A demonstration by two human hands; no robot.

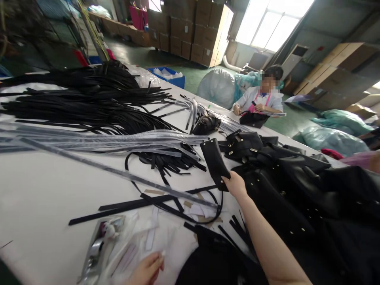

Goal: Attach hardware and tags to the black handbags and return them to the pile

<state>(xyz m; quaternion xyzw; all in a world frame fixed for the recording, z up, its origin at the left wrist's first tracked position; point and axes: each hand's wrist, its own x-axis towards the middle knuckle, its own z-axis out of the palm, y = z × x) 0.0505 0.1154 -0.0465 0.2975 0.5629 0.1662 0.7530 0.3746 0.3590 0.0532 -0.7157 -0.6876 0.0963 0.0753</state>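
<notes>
My right hand (236,184) reaches out over the table and grips one end of a flat black leather piece (213,158) with small gold-coloured studs near its far end. The piece is tilted up above the loose straps. At the bottom of the view, my left hand (149,267) has its fingers curled together over thin white sheets (169,245); something small and pale shows at the fingertips, too small to name. Beside the left hand lies a clear plastic bag with metal parts (96,247). A dark black item (219,257) lies nearest my body, between my arms.
Black straps (89,107) and plastic-wrapped strips (118,142) cover the table's far left. Black bags (282,186) are heaped at the right. Across the table a person (261,99) handles a black bag. Cartons (190,31) and a blue bin (169,76) stand beyond.
</notes>
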